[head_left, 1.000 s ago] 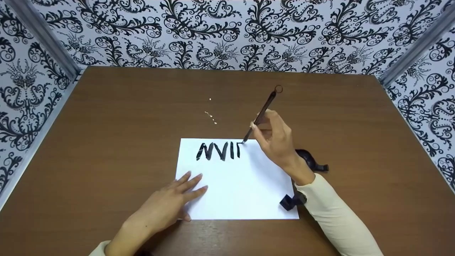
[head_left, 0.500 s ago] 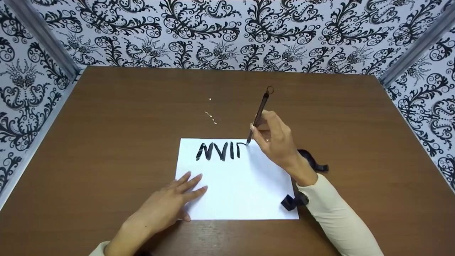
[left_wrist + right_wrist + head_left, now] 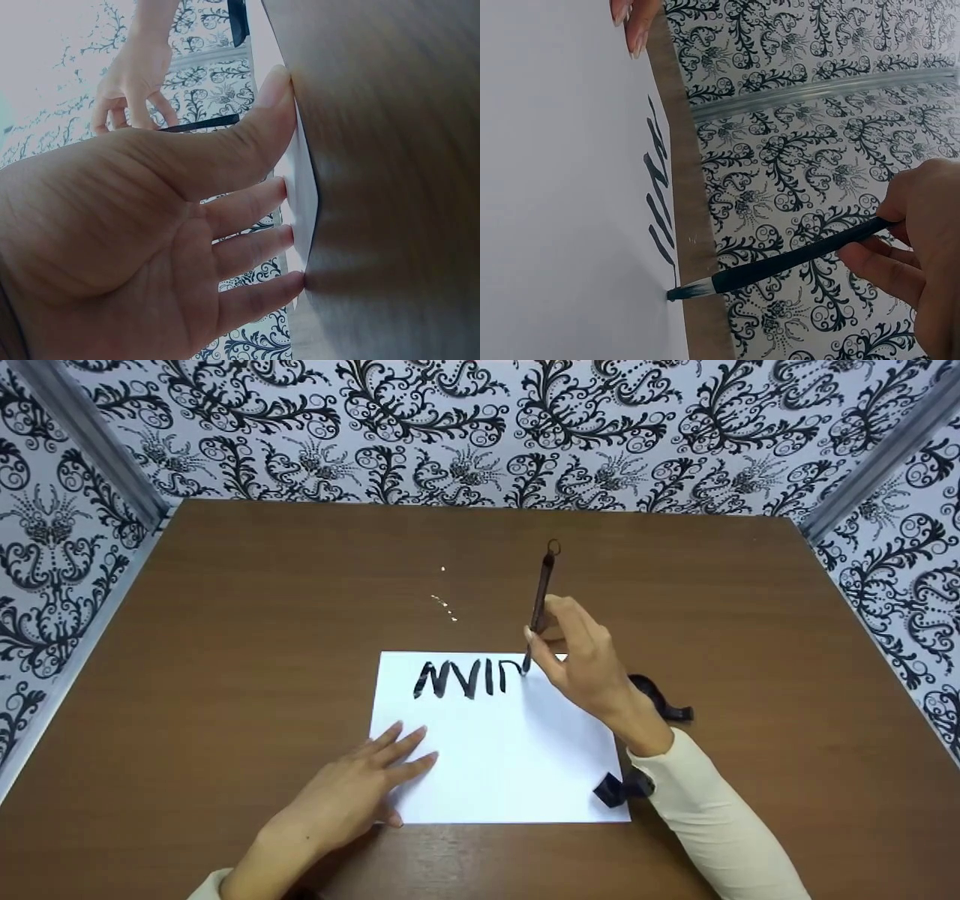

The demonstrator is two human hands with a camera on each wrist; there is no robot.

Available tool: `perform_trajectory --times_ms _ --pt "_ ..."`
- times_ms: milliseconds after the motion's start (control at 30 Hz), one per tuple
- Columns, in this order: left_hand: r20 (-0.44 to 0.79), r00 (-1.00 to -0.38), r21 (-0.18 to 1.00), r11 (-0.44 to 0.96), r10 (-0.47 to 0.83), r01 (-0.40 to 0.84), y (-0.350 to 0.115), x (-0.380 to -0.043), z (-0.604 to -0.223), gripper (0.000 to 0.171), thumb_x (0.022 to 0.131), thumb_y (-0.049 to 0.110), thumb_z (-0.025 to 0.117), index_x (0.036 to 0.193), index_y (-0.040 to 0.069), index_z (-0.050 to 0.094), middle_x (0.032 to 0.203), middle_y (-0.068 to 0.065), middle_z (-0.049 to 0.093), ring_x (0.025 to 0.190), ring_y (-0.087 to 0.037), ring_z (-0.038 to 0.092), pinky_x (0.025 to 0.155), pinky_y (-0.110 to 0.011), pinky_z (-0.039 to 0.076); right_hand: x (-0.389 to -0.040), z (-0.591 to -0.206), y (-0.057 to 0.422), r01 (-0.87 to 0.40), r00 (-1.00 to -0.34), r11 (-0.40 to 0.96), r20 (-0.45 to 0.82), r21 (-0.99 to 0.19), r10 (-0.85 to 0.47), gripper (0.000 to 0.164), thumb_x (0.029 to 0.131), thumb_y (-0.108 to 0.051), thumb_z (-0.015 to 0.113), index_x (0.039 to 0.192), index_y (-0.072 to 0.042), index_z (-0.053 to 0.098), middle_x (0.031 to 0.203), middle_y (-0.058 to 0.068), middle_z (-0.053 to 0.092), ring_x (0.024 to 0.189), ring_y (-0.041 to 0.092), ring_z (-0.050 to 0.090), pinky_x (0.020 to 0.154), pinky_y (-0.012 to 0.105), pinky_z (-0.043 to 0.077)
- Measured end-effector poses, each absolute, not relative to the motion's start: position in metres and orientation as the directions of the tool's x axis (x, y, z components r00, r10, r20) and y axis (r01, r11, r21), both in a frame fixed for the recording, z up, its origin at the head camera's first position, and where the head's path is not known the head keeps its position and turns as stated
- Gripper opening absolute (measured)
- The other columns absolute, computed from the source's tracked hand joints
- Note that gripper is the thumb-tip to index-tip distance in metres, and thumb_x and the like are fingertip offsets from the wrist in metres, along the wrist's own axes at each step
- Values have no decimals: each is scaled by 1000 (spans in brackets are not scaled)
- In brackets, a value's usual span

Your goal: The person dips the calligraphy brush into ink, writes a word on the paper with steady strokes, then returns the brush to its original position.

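Note:
My right hand point(image 3: 581, 660) pinches a dark brush point(image 3: 541, 592) with a small loop at its top end. In the right wrist view the inked tip of the brush point(image 3: 772, 264) meets a white sheet of paper point(image 3: 570, 180). Black strokes point(image 3: 469, 679) run in a row along the sheet's far edge, the newest one ending at the tip. My left hand point(image 3: 352, 787) lies on the near left corner of the paper point(image 3: 495, 765), fingers spread. The left wrist view shows its thumb and fingertips point(image 3: 281, 187) on the sheet.
Several small pale specks point(image 3: 448, 609) mark the brown table point(image 3: 262, 600) beyond the paper. A black strap-like object point(image 3: 660, 697) shows behind the right wrist, and a small black piece point(image 3: 611, 790) overlaps the paper's right edge. Patterned walls point(image 3: 480, 435) enclose the table.
The brush tip has moved right and then toward me, drawing a thin curved line from the last upright stroke. The brush has turned more upright. My left hand has stayed still.

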State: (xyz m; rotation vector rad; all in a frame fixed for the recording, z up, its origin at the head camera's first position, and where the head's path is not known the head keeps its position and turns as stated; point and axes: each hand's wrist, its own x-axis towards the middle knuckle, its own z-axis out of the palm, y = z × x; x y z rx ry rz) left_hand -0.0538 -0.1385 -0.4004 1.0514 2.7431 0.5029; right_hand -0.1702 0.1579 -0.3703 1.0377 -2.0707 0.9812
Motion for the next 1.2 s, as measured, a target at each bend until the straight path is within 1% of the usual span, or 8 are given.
perform_trajectory --times_ms 100,267,433,567,867,1033,1200 --pt "-29 -740 361 697 672 620 -138 -54 -400 74 72 32 70 141 15 50 151 -11 33 138 -37 28 100 -58 37 -169 -369 157 -840 -509 423 767 -341 -391 33 85 6 64 114 6 50 89 13 57 80 21 67 63 23 56" --pt "-29 -738 357 697 674 622 -138 -54 -400 75 72 34 69 141 15 49 152 -11 33 138 -36 28 102 -58 35 -166 -369 155 -833 -523 419 763 -362 -379 32 84 4 65 114 4 51 89 12 58 79 20 66 59 24 56" --pt "-20 -736 353 693 677 628 -138 -54 -401 75 71 35 68 140 15 50 151 -11 33 137 -37 28 101 -58 35 -163 -368 153 -825 -542 405 751 -393 -376 30 85 3 65 113 3 52 90 10 59 80 19 65 59 22 56" --pt "-12 -735 354 691 678 631 -138 -54 -401 75 71 35 69 140 15 50 151 -12 34 137 -37 29 101 -58 35 -161 -369 151 -823 -551 390 745 -413 -375 30 85 2 65 112 2 53 90 10 59 81 18 65 59 24 56" --pt "-26 -745 376 697 666 610 -138 -52 -401 74 71 36 67 140 15 50 152 -10 33 138 -38 28 89 -63 43 -159 -371 146 -834 -543 348 750 -428 -379 32 84 7 65 112 2 53 89 10 59 74 17 66 59 20 55" --pt "-24 -744 370 697 668 614 -138 -53 -401 74 72 35 68 140 16 50 152 -10 33 138 -37 28 88 -63 44 -156 -369 143 -839 -534 347 756 -418 -380 32 84 5 66 112 2 53 90 10 59 76 17 66 58 20 55" --pt "-23 -741 365 696 671 619 -138 -53 -401 73 73 35 68 141 16 49 152 -10 33 138 -37 27 91 -62 43 -152 -363 143 -840 -530 330 780 -430 -333 31 82 5 67 110 2 54 90 10 62 76 19 68 58 22 55"
